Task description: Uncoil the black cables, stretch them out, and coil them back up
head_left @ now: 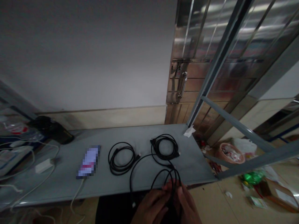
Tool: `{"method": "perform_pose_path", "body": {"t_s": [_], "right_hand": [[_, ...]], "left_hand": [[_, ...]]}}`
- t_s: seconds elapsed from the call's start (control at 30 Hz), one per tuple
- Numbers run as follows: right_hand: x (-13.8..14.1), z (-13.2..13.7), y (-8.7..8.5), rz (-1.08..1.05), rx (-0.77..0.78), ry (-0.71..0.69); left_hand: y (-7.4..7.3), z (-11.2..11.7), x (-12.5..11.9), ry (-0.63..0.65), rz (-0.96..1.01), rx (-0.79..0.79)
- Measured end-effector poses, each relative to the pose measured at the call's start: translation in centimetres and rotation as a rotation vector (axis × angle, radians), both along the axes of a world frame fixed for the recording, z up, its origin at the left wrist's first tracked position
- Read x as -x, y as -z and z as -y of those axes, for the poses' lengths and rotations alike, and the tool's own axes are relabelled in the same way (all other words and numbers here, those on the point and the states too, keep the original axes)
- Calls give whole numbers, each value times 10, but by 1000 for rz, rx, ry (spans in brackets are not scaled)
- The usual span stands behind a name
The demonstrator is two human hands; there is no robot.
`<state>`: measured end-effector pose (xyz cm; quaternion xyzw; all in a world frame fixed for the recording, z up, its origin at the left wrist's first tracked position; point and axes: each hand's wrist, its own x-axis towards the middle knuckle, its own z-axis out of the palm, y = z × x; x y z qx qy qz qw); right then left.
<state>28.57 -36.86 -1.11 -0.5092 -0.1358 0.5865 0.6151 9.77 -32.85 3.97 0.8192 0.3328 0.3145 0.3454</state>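
Observation:
Both my hands are together at the shelf's front edge, fingers closed round a loose black cable point(156, 180). My left hand point(153, 203) pinches it from the left, and my right hand point(187, 202) grips it from the right. Loops of this cable rise above my fingers, and one end with a light-tipped plug hangs down to the left. Just beyond my hands lies a coiled black cable point(166, 136), partly touched by the loose one. A second coiled cable point(112, 166) rests to its left.
The grey shelf point(98, 189) bears a phone point(89, 161) with a white cord, a white adapter point(44, 165) and a black bottle point(54, 130). A metal post point(216, 65) stands at the right end. On the floor are a basket point(230, 154) and a cardboard box point(280, 194).

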Motion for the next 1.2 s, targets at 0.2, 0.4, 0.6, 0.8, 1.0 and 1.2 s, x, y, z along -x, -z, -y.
{"method": "perform_pose_path", "body": {"t_s": [0.2,0.4,0.6,0.8,1.0,1.2], "right_hand": [[5,-22,-34,-64,-141,-61],[-10,-26,-64,-189,-156,-80],[-21,-21,-75,-197,-135,-109],[-16,-14,-73,-90,-158,-228],[-12,5,-56,371,-44,-245],[-63,-4,-81,540,-154,-111]], "left_hand": [[26,-4,46,-162,-198,-246],[38,-9,100,-181,-359,-287],[51,-25,105,-207,-400,-304],[14,-28,74,-229,-77,-68],[-42,-1,19,-309,264,527],[-81,-20,32,-535,887,760]]}}
